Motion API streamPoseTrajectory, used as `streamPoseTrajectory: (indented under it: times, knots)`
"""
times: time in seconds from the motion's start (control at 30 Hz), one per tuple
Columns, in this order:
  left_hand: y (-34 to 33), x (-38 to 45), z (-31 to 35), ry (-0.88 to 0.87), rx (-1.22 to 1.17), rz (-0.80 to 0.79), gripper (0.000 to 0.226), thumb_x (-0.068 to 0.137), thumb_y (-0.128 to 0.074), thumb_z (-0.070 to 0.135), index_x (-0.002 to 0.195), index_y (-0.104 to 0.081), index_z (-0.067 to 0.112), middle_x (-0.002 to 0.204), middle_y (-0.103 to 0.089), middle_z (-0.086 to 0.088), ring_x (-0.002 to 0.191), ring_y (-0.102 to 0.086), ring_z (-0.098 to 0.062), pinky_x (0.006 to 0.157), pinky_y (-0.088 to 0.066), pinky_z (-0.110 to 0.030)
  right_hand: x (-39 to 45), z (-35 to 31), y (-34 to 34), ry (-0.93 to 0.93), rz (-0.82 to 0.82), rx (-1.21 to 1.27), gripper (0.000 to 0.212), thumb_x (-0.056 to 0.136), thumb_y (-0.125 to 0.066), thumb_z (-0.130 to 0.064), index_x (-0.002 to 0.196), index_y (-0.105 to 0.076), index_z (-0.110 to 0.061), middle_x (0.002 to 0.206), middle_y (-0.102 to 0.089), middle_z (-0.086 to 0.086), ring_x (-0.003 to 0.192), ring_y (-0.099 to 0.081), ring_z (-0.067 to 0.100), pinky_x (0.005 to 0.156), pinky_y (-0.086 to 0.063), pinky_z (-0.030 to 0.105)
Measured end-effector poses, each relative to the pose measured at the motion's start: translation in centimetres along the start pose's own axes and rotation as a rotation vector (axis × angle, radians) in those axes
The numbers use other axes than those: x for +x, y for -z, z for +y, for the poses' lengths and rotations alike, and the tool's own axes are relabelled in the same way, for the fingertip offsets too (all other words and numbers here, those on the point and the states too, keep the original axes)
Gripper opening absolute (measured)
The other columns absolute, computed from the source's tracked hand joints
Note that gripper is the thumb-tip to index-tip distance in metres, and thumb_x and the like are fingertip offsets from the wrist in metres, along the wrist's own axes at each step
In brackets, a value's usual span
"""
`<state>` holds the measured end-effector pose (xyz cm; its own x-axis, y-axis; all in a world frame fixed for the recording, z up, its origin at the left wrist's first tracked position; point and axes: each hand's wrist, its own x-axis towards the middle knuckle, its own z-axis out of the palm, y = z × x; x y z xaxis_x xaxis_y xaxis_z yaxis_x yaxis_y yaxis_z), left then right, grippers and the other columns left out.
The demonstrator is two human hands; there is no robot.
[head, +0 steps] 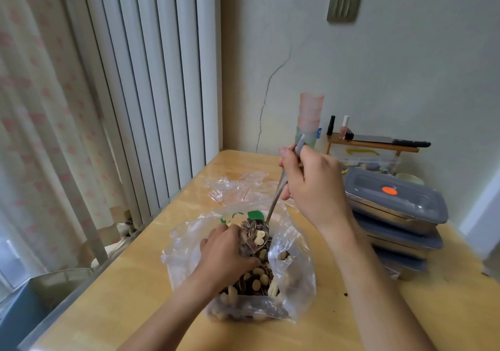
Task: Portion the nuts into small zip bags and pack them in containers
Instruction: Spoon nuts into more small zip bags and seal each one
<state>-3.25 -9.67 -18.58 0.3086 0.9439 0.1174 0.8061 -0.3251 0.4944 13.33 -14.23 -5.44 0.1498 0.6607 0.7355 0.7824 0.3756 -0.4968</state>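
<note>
nuts [257, 280] sit in big open plastic bag [295, 269] on table [130, 291]. loaded spoon [259, 231] over small zip bag [247, 242], left hand [227, 253] fingers curled round it inside the big bag. right hand [308, 185] pinches spoon handle. risk: narrow mouth, tilt too fast and nuts miss. containers [397, 210] stacked right, lidded.

the desk [140, 277] is smooth pale wood with a soft sheen. the big bag [295, 277] is thin, crinkled clear plastic, glossy. the spoon [276, 202] is shiny metal. the containers [392, 215], right of frame, have brushed metal bodies under matt grey plastic lids.
</note>
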Motion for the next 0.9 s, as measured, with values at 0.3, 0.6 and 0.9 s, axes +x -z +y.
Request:
streamPoseTrajectory:
  times: [0.3, 0.6, 0.9]
  knots:
    - [-1.5, 0.3, 0.1, 0.037, -0.183, 0.209, 0.041, 0.073, -0.079, 0.050, 0.084, -0.046, 0.027, 0.082, -0.049, 0.010, 0.077, -0.047, -0.014, 0.066, -0.034, -0.034, -0.7, -2.9, -0.9, 0.285, -0.018, -0.049, 0.027, 0.109, -0.047, -0.027, 0.087, -0.054, -0.012, 0.078, -0.047, -0.004, 0.057, -0.054, 0.019, 0.055, -0.030, 0.020]
    - [-1.4, 0.4, -0.1, 0.048, -0.297, 0.243, 0.046, 0.075, -0.085, 0.044, 0.083, -0.043, 0.026, 0.080, -0.053, 0.008, 0.071, -0.048, -0.007, 0.055, -0.028, -0.024, -0.8, -2.8, -0.6, 0.312, -0.026, -0.023, 0.028, 0.109, -0.048, -0.026, 0.091, -0.059, -0.006, 0.082, -0.055, 0.001, 0.057, -0.060, 0.021, 0.055, -0.045, 0.030]
    - [-1.2, 0.2, 0.5, -0.018, -0.365, 0.296, 0.041, 0.077, -0.086, 0.033, 0.105, -0.057, 0.024, 0.085, -0.057, 0.010, 0.077, -0.053, -0.007, 0.057, -0.034, -0.017, -0.7, -3.1, -0.3, 0.380, -0.038, -0.034, 0.032, 0.108, -0.045, -0.028, 0.092, -0.060, -0.006, 0.083, -0.058, 0.005, 0.057, -0.059, 0.021, 0.056, -0.039, 0.019]
